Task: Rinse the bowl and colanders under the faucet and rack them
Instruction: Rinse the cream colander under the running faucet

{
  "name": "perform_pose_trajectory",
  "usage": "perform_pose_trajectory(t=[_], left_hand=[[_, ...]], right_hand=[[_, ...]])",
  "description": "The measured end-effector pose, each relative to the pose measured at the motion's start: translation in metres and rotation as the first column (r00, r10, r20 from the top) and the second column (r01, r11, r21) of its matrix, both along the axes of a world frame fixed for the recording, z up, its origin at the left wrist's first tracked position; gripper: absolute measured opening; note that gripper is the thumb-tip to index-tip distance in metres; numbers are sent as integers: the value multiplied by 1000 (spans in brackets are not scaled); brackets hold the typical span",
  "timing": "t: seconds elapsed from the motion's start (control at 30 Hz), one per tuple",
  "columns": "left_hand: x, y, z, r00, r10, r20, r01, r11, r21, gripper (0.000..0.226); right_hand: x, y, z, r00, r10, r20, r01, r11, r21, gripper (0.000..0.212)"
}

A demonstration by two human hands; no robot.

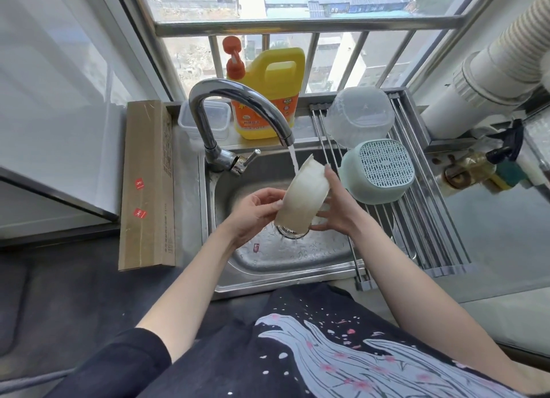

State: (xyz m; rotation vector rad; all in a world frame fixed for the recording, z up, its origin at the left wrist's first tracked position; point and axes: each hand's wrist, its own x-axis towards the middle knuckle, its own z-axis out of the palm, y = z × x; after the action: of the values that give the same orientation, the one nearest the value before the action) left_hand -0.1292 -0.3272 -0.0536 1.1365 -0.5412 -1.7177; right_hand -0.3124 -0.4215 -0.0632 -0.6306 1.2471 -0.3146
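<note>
A white colander [302, 195] is tilted on its side over the steel sink [297, 257], and both my hands hold it. My left hand [256, 210] grips its lower left edge. My right hand [333, 210] holds its right side. Water runs from the chrome faucet [238, 100] onto the colander's upper rim. On the roll-up rack [416, 219] to the right, a translucent bowl [360, 115] and a pale green colander [381, 168] rest upside down, one behind the other.
A yellow detergent jug [273, 91] with an orange pump and a clear plastic box [205, 118] stand on the ledge behind the faucet. A long cardboard box [147, 186] lies left of the sink. A white ribbed duct [491, 64] runs at the far right.
</note>
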Motion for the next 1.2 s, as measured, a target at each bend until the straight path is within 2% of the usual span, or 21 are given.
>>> perform_pose_trajectory(t=[0.13, 0.2, 0.3, 0.37, 0.4, 0.47, 0.57, 0.63, 0.7, 0.77, 0.83, 0.93, 1.03, 1.1, 1.2], left_hand=[[13, 1, 6, 965, -133, -225, 145, 989, 38, 40], [14, -6, 15, 959, -121, -256, 146, 986, 83, 37], [12, -19, 14, 995, -95, -29, 98, 989, 114, 28], [12, -20, 8, 993, -107, 41, 104, 992, 65, 19], [12, -19, 6, 993, -112, 40, 110, 993, 51, 17], [13, -13, 2, 992, -122, 8, 122, 992, 33, 19], [10, -4, -3, 988, -151, -25, 151, 988, 19, 24], [8, 1, -5, 982, -180, -52, 182, 983, 26, 29], [8, 6, -9, 979, -189, -79, 193, 981, 38, 33], [11, 11, -11, 975, -209, -75, 213, 976, 51, 34], [15, 15, -15, 966, -247, -73, 252, 966, 57, 39], [19, 13, -13, 950, -252, -185, 269, 961, 72, 52], [18, 2, -4, 951, -157, -267, 175, 983, 47, 48], [15, -5, 1, 974, -108, -198, 116, 993, 29, 44], [11, -6, 3, 982, -161, -99, 162, 987, -1, 42]], right_hand=[[11, 1, 2, 996, 58, -72, -74, 968, -239, 103], [11, 7, 4, 978, 163, -133, -203, 895, -397, 109], [7, 13, 2, 940, 290, -178, -340, 789, -512, 114], [4, 15, 5, 930, 321, -177, -364, 757, -542, 117], [2, 15, 6, 929, 326, -172, -366, 755, -544, 118], [-4, 16, 8, 953, 283, -106, -298, 816, -495, 118], [-7, 22, 9, 989, 146, 2, -139, 948, -284, 133], [-7, 26, 4, 992, 116, 53, -107, 983, -148, 143], [-4, 29, 0, 986, 114, 125, -104, 991, -83, 128], [0, 31, 0, 979, 101, 175, -85, 992, -98, 102], [3, 31, -2, 977, 116, 179, -88, 983, -160, 96], [5, 35, -1, 973, 141, 182, -89, 960, -267, 104], [3, 38, -1, 966, 219, 134, -161, 924, -348, 117], [1, 38, -2, 953, 276, 126, -218, 912, -349, 121], [-2, 36, 0, 950, 270, 156, -220, 934, -281, 126]])
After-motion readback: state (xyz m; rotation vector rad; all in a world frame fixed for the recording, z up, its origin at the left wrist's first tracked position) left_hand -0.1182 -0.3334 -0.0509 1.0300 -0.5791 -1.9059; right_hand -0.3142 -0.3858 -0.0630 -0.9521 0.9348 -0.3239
